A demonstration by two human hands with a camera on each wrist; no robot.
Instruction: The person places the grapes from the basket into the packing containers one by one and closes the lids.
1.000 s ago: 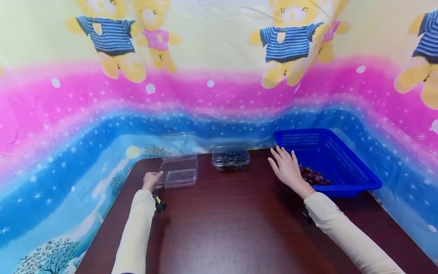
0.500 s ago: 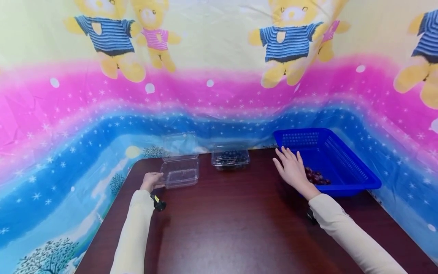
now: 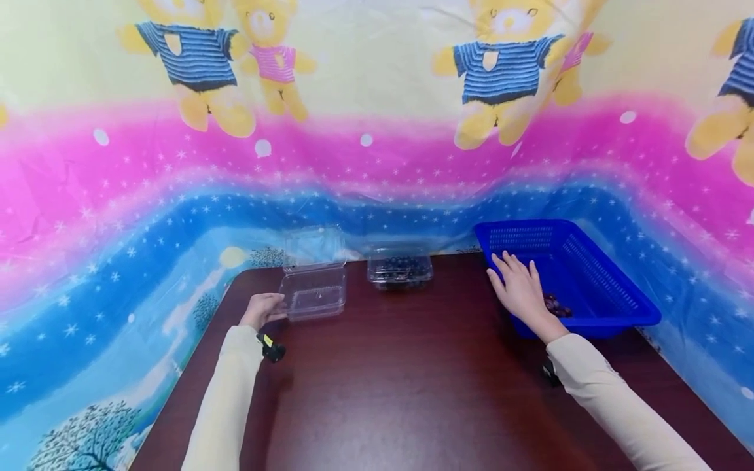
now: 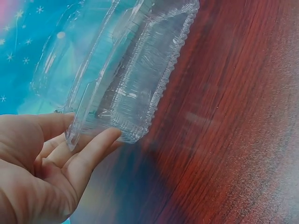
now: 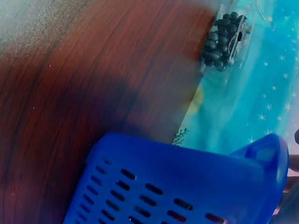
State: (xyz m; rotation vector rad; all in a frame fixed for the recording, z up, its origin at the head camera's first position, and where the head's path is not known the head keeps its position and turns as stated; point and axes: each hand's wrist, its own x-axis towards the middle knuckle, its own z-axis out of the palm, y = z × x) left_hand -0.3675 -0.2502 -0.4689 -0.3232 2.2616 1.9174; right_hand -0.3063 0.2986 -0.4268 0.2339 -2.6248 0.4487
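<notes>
My left hand [image 3: 262, 310] pinches the near-left rim of a clear plastic clamshell box [image 4: 140, 79] between thumb and fingers. Its lid [image 3: 313, 247] is raised at the back, and no fruit shows inside. Over the left side of a blue plastic basket [image 3: 612, 265] is my right hand [image 3: 520, 288], fingers straight and spread, back of the hand up. Dark red grapes [image 3: 557, 306] lie in the basket beside that hand, which partly hides them. In the right wrist view only a few dim fingers [image 5: 293, 163] show past the basket's rim.
A second clear box [image 3: 400, 269], lid down and holding dark round fruit, stands at the table's back edge between the hands. The brown table [image 3: 389, 386] meets a printed cloth backdrop [image 3: 377, 176] behind and at both sides.
My right hand has moved right, further over the basket, and covers more of the grapes. The left hand keeps its grip on the clamshell box, almost unmoved. The head view has shifted slightly.
</notes>
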